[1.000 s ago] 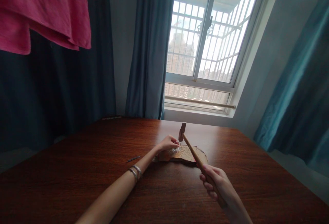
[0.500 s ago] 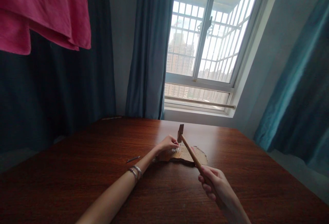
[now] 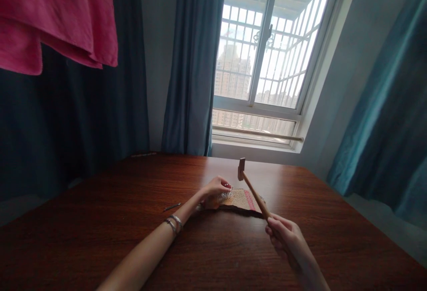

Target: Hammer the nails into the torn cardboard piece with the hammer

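Note:
My right hand is closed round the wooden handle of a hammer. Its head is raised above a tan, uneven slab on the table, whose material I cannot make out. Dark dots cover the slab's top, with a pink band towards its right end and a dark front edge. Beside the slab's left part, my left hand pinches a thin nail that stands roughly upright over it. Small shiny bits lie near those fingers, too small to tell apart.
A slim dark tool lies on the brown wooden table, left of the slab. Pink cloth hangs at upper left. Behind the table are a blue curtain and a barred window.
The hammer has lifted away from the nail and shifted right, with my right hand moving slightly right too. More of the slab's pink band shows. My left hand keeps its pinch.

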A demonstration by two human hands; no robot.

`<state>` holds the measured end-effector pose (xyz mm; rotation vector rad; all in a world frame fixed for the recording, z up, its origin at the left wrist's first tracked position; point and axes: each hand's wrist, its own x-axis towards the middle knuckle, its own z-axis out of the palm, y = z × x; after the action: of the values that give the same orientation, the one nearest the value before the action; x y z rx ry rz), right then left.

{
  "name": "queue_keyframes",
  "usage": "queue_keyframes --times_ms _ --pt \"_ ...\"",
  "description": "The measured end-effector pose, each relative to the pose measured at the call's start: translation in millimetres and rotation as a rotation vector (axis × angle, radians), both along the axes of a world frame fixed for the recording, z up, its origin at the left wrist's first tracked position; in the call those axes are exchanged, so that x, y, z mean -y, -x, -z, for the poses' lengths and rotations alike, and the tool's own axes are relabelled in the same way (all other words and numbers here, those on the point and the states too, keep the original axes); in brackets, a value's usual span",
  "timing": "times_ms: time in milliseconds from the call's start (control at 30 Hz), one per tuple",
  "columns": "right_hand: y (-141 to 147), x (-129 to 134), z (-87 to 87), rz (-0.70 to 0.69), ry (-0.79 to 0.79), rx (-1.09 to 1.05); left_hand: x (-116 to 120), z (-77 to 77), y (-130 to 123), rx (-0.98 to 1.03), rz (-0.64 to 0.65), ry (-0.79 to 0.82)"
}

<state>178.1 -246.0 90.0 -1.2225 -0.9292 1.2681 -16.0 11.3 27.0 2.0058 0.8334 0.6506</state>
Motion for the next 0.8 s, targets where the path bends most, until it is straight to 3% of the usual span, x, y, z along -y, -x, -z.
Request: queue_keyframes --times_ms 167,367,567,800 --pt "-38 15 11.9 0.197 -0.011 0.304 -6 -28.1 20 0.074 -0.021 0.002" --pt "-91 34 35.3 0.403 0.036 0.731 -10 -54.2 75 -0.050 -0.165 -0.064" --pt "-121 48 58.8 0.415 0.183 0.951 -12 -46.3 139 -0.318 -0.186 -0.159" --pt "-129 55 62.8 0.395 0.194 1.037 8 -39.0 186 -0.523 -0.133 -0.064"
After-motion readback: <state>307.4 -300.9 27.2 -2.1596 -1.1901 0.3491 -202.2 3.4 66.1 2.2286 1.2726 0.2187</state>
